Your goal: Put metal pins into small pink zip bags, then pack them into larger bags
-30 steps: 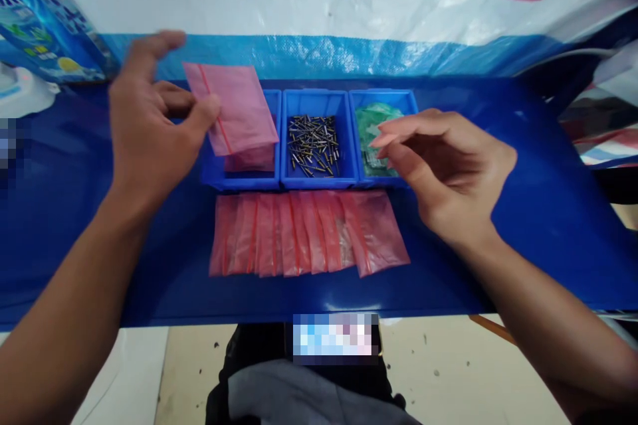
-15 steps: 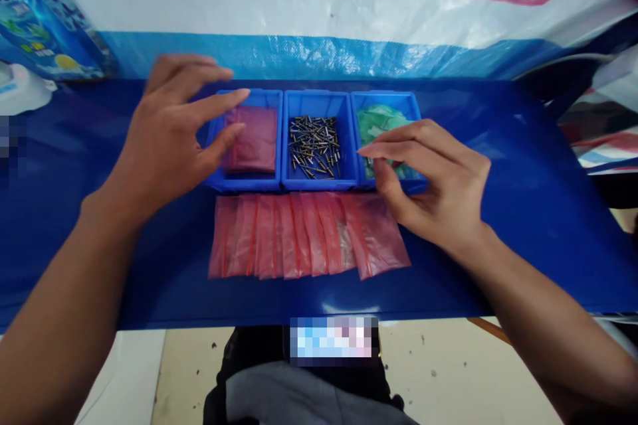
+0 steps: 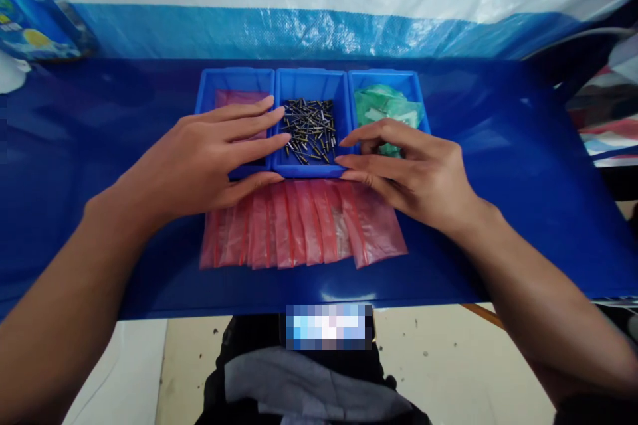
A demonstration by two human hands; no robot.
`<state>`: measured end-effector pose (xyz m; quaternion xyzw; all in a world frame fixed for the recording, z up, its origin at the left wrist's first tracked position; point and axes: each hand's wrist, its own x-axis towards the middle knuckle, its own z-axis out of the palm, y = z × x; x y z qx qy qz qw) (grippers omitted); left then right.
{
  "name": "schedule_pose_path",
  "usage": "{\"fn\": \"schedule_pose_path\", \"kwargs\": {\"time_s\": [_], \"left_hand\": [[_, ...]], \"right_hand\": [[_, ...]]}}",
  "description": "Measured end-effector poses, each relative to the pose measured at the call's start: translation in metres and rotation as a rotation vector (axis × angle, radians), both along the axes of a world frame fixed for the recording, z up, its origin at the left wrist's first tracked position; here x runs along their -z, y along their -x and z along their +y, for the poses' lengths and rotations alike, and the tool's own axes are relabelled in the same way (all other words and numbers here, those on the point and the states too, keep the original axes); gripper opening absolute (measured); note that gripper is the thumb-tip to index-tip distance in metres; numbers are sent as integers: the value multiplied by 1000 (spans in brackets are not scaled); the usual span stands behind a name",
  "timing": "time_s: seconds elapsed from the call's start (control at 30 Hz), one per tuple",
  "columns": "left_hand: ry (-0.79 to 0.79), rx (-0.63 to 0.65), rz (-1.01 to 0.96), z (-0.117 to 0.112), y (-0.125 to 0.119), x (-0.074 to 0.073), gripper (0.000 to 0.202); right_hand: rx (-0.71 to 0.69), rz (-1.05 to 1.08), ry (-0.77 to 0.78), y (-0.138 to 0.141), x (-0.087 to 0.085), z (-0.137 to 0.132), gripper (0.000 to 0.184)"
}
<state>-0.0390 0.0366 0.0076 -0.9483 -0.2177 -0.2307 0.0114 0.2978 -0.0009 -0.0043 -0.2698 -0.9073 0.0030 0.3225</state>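
Note:
Three small blue bins stand side by side on the blue table (image 3: pixel 498 166). The left bin (image 3: pixel 212 83) holds pink zip bags, the middle bin (image 3: pixel 309 83) holds small metal screws (image 3: pixel 309 129), the right bin (image 3: pixel 399 80) holds green packets (image 3: pixel 386 106). A fanned row of pink zip bags (image 3: pixel 304 226) lies in front of the bins. My left hand (image 3: pixel 209 159) is open, fingers stretched over the left bin's front, reaching toward the middle bin. My right hand (image 3: pixel 413 169) is open, fingers pointing left along the middle bin's front edge, above the pink bags.
A striped pink, white and blue tarp (image 3: pixel 319 13) hangs behind the table. A blue printed package (image 3: pixel 30 20) stands at the far left. Dark fabric (image 3: pixel 309 378) shows below the table's near edge.
My left hand let go of a pink bag, which now lies in the left bin, then came down toward the middle. My right hand slid left to the middle bin's front edge.

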Motion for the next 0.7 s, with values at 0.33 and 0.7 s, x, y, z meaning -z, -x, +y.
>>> {"fn": "schedule_pose_path", "kwargs": {"time_s": [0.33,0.7], "left_hand": [[-22,32,-46,3,7,1,57],[-95,47,-40,6,5,6,49]], "right_hand": [[5,110,-109,24,-5,-19,18],[-329,-116,-106,77,-3,-47,41]]}}
